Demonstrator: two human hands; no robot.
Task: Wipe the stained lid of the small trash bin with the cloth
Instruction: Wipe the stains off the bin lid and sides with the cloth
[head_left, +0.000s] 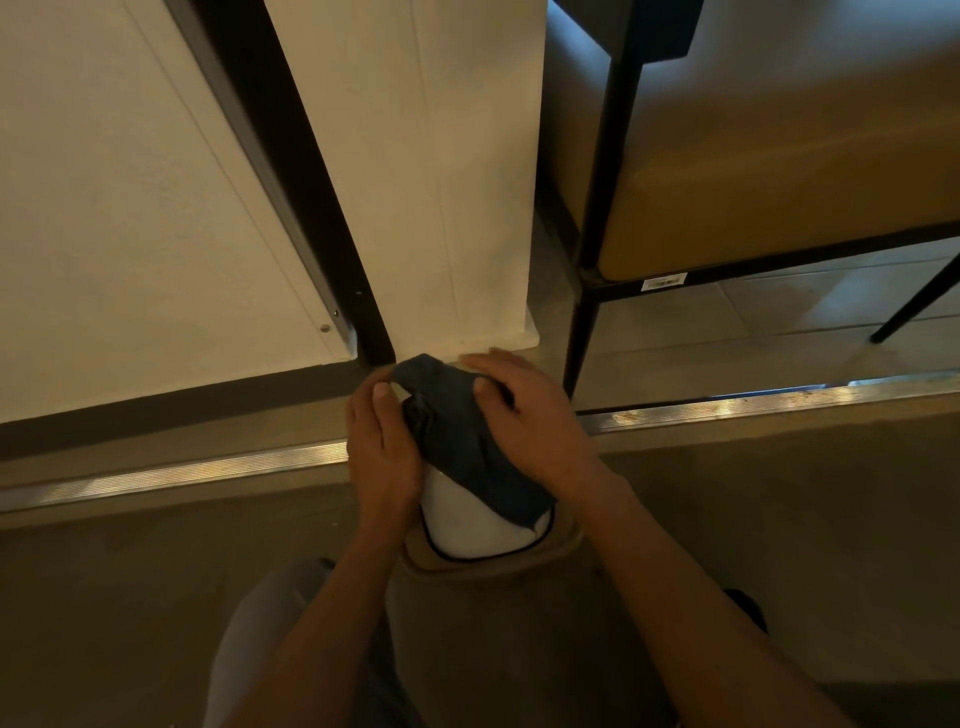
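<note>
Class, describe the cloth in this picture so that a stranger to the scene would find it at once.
Start at the white pillar in the upper middle and drop to its foot, where two bare hands meet. Between them lies the cloth, draped over the white lid of the beige bin. It is the only dark blue, creased thing there.

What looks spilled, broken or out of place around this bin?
Nothing stands out. The dark cloth lies over the white lid, with the left hand and right hand on it. No stain shows on the uncovered part.

Dim, warm light; glare glints on the metal floor strip (727, 410); straight lines bow at the edges; lower frame is soft.
</note>
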